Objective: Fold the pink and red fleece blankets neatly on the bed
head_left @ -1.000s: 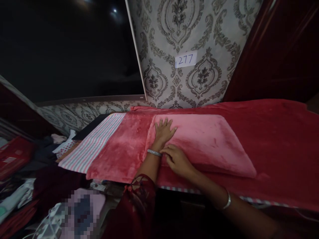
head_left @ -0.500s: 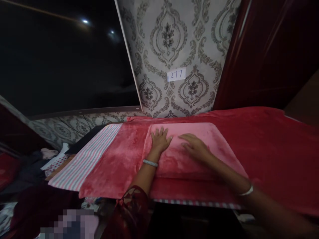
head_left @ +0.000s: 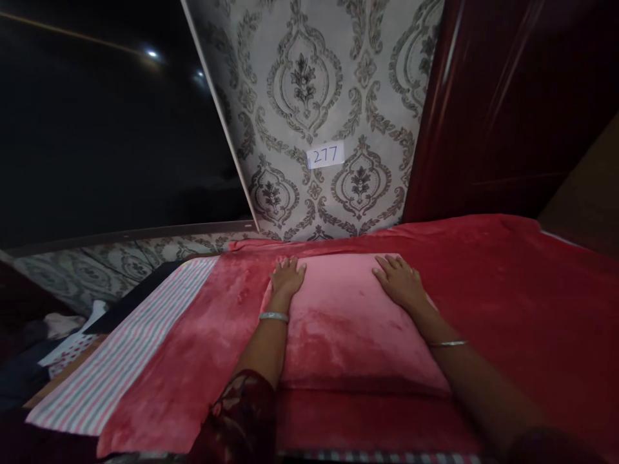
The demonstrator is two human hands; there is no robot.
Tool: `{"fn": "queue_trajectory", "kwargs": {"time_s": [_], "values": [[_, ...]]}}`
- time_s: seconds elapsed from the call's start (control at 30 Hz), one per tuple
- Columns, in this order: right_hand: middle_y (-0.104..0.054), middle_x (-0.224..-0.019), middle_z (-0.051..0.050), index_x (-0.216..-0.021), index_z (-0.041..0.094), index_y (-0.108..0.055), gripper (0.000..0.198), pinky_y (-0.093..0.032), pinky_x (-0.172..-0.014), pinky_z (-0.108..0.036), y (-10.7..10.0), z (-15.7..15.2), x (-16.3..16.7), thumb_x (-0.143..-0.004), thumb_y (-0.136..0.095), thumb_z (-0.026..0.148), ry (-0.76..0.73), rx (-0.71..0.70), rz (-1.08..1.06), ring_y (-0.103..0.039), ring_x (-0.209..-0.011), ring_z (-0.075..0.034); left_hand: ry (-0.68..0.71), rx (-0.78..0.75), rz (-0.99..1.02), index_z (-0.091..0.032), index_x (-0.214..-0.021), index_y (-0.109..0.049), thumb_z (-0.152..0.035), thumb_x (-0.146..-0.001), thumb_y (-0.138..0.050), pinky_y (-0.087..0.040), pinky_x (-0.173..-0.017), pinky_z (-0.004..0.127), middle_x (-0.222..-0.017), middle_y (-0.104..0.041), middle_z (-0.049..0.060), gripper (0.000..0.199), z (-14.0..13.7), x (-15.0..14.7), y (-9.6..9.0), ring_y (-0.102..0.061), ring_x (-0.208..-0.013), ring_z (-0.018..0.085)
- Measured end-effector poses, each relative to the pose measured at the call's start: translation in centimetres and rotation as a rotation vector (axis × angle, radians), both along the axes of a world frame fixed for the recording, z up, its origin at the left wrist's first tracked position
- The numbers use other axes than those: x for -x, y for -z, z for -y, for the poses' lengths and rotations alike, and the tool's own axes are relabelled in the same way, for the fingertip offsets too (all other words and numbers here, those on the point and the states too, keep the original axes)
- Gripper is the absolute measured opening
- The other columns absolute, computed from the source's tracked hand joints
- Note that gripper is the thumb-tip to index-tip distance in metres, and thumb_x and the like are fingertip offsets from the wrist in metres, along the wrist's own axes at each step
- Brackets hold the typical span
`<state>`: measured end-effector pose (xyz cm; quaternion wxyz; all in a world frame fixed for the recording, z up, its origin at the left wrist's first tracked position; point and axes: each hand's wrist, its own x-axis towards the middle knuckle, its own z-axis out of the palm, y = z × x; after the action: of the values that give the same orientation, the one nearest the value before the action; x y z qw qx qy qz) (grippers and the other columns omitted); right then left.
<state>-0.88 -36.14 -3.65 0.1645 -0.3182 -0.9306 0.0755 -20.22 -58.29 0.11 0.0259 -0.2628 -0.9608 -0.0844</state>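
A pink plush blanket (head_left: 348, 322), folded into a flat rectangle, lies on a larger red plush cloth (head_left: 522, 309). My left hand (head_left: 287, 277) rests on its far left corner, fingers spread and palm down. At the far right corner, my right hand (head_left: 399, 280) lies flat with the fingers stretched out. Neither hand grasps anything. Left of the folded blanket, the red cloth shows a lighter pinkish stretch, then a striped cloth (head_left: 140, 341) in white, pink and grey.
Behind the table stands a wall with patterned wallpaper (head_left: 309, 84) and a paper label (head_left: 325, 154) reading 277. A large dark television screen (head_left: 111, 129) is at the left, a dark red wooden panel (head_left: 493, 109) at the right. Loose clothes (head_left: 62, 325) lie at far left.
My right hand has moved right, from the blanket's middle to its far right corner, and now lies flat. My left hand has shifted slightly to the far left corner. The view has tilted and moved closer.
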Motion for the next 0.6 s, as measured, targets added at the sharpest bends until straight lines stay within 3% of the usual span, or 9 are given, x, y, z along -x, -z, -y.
{"fn": "queue_trajectory", "kwargs": {"time_s": [0.1,0.37,0.5,0.6], "values": [[-0.043,-0.160,-0.008,-0.151,0.025,-0.049,0.054,-0.038,-0.113,-0.058,0.8,-0.7,-0.1,-0.105,-0.028,0.043,-0.011,0.002,-0.025,-0.033,-0.149,-0.032,0.003,-0.010,0.010,-0.027,-0.153,-0.044,-0.055,-0.099,-0.024,-0.040,-0.113,0.060,-0.162,-0.040,0.008,0.064,0.1,0.4,0.6,-0.038,-0.147,0.036],[-0.041,-0.161,-0.007,-0.152,0.025,-0.047,0.057,-0.040,-0.113,-0.059,0.7,-0.6,-0.3,-0.105,-0.024,0.046,-0.016,0.037,-0.039,-0.031,-0.150,-0.032,0.010,-0.014,0.039,-0.023,-0.156,-0.040,-0.053,-0.100,-0.024,-0.034,-0.116,0.062,-0.164,-0.037,0.009,0.065,0.0,0.2,0.0,-0.033,-0.149,0.037],[-0.038,-0.162,-0.009,-0.154,0.023,-0.045,0.059,-0.038,-0.114,-0.061,-0.2,-0.6,-0.6,-0.104,-0.024,0.047,-0.025,0.051,-0.015,-0.030,-0.150,-0.033,0.028,0.028,0.100,-0.022,-0.158,-0.036,-0.054,-0.101,-0.024,-0.032,-0.118,0.062,-0.166,-0.033,0.010,0.067,0.2,-0.2,-1.3,-0.029,-0.152,0.037],[-0.034,-0.164,-0.009,-0.157,0.023,-0.041,0.060,-0.035,-0.115,-0.061,-1.4,-0.9,-1.0,-0.104,-0.025,0.047,-0.055,0.119,0.069,-0.028,-0.151,-0.032,0.051,0.048,0.111,-0.021,-0.159,-0.035,-0.053,-0.102,-0.026,-0.022,-0.122,0.064,-0.167,-0.028,0.013,0.066,0.9,-1.5,-2.7,-0.023,-0.155,0.035]]}}
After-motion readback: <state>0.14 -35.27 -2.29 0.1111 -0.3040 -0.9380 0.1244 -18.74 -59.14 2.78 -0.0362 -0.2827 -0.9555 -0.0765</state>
